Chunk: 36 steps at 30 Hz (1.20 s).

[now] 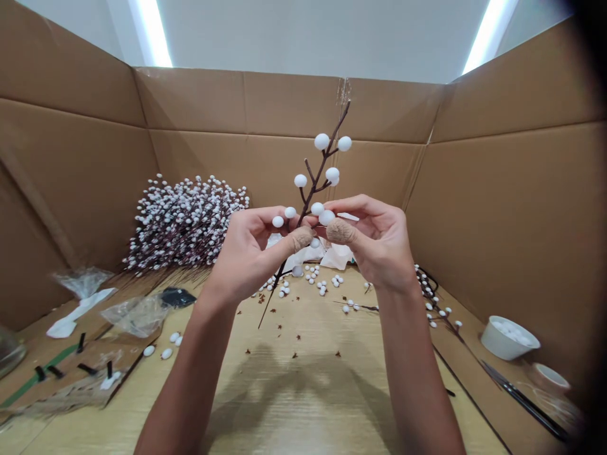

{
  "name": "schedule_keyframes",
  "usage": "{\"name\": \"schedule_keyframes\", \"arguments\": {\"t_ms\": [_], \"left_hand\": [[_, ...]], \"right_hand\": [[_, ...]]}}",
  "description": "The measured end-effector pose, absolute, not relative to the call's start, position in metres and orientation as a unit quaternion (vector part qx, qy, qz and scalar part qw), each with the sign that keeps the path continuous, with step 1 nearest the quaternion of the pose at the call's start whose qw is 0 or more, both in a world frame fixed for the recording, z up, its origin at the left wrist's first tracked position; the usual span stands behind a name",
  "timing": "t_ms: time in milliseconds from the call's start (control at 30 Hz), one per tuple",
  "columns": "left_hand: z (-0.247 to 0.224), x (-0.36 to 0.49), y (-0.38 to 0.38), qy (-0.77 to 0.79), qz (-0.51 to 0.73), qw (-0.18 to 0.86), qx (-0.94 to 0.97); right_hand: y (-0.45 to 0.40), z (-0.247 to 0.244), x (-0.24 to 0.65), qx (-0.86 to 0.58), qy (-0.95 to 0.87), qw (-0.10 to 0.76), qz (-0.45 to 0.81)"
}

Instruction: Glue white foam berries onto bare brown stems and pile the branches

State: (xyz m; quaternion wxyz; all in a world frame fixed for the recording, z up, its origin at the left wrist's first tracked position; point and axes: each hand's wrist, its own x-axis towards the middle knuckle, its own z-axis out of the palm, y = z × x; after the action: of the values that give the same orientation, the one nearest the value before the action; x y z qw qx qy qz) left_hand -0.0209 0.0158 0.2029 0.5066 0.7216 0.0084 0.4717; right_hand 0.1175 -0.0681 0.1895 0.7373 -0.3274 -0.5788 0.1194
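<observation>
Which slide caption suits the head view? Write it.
Left hand holding an artificial white-berry branch, right hand pinching a berry, before cardboard walls.

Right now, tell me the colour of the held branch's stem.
The stem is dark brown, showing best in the head view.

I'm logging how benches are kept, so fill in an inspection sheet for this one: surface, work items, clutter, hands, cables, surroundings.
Surface: pale tabletop, scattered with brown bits and loose white balls.
Work items: brown twig bearing white balls, held up at a slant; heap of similar twigs at back left; white tub of balls at right.
Clutter: crumpled clear plastic at left; dark-handled pointed tool at right.
Hands: left hand grips the twig; right hand pinches a white ball beside it.
Cables: nothing seen.
Surroundings: cardboard walls; two light strips overhead.
</observation>
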Motion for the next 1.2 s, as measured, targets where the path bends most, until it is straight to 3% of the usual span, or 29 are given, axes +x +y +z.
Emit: {"name": "schedule_keyframes", "arguments": {"t_ms": [1200], "left_hand": [[0.201, -0.016, 0.021, 0.034, 0.520, 0.430, 0.738]], "right_hand": [[-0.056, 0.184, 0.108, -0.349, -0.569, 0.743, 0.051]]}}
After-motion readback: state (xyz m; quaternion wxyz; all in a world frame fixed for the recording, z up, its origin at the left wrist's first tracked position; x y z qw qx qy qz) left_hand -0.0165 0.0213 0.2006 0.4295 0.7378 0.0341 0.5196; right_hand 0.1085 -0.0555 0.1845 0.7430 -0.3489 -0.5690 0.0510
